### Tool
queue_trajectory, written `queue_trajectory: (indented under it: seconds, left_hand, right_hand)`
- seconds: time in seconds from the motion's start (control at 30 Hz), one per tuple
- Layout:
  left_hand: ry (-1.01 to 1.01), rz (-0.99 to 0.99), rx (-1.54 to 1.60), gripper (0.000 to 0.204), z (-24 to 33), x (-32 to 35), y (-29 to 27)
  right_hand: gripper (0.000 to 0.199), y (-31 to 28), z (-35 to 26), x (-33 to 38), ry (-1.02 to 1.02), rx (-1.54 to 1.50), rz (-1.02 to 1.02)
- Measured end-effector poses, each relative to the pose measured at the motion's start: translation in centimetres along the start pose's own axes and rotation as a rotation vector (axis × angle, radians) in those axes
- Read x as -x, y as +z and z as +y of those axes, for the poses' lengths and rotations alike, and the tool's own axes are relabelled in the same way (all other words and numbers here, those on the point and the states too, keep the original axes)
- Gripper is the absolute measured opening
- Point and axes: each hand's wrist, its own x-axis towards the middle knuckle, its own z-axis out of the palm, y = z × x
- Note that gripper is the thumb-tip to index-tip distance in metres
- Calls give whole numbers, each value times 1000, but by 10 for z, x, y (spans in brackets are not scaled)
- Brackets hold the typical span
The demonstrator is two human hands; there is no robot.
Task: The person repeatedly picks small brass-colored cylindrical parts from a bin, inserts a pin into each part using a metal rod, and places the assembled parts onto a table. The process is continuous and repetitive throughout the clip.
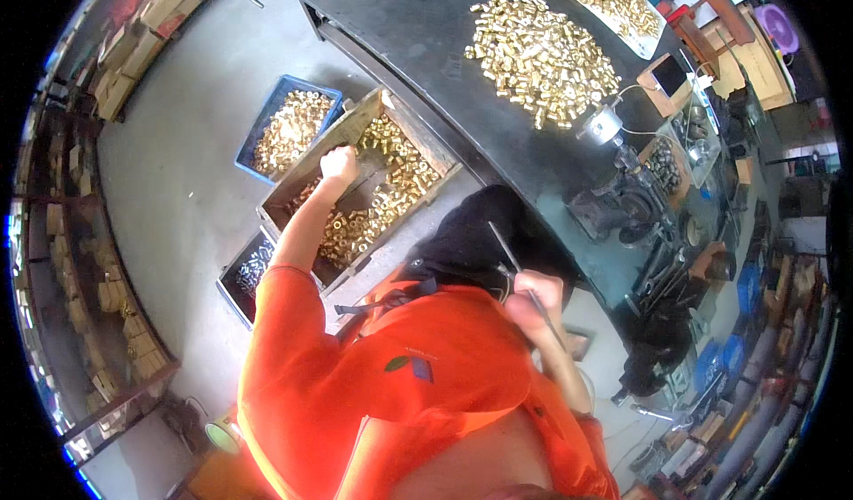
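Observation:
My left hand (339,163) reaches over a wooden crate (366,263) and its fingers are curled closed; whatever they hold, if anything, is hidden. Inside the crate lie many small brass fittings (402,191), heaped along its sides. Close to my body on the right, my right hand (538,297) is wrapped round a thin metal rod (506,248). One end of the rod points up and away past the fist, and the other comes out below it.
A dark workbench (418,51) bears a brass fittings pile (542,60) and a bench vise (622,200). A blue bin (334,100) of brass parts stands beyond the crate, and a bin of silvery parts (251,271) sits left of it. Loaded shelves (84,233) line the left.

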Motion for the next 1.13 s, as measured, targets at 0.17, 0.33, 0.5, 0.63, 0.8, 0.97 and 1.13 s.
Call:
queue_trajectory:
  seconds: [0.17, 0.33, 0.5, 0.63, 0.8, 0.97, 1.13]
  left_hand:
    - [100, -71, -107, 16, -4, 0, 6]
    - [249, -80, -149, 19, -8, -1, 3]
    - [207, -50, -111, 21, -7, 3, -1]
    - [153, 5, 110, 23, 3, 19, -19]
    - [169, -406, 1528, 29, 64, 82, -96]
    - [239, -941, 1910, 33, 137, 152, -139]
    - [217, -1147, 1983, 33, 173, 183, -149]
  right_hand:
    - [21, 2, 2, 2, 6, -5, 4]
    - [24, 0, -3, -1, -4, -39, -12]
    - [30, -1, 0, 3, -37, -39, -1]
    - [34, -5, 4, 5, -62, -40, -5]
    - [38, -4, 3, 3, -58, -28, -5]
    - [31, -8, -12, -4, -86, -41, -19]
    - [29, -15, -14, -2, -117, -28, 43]
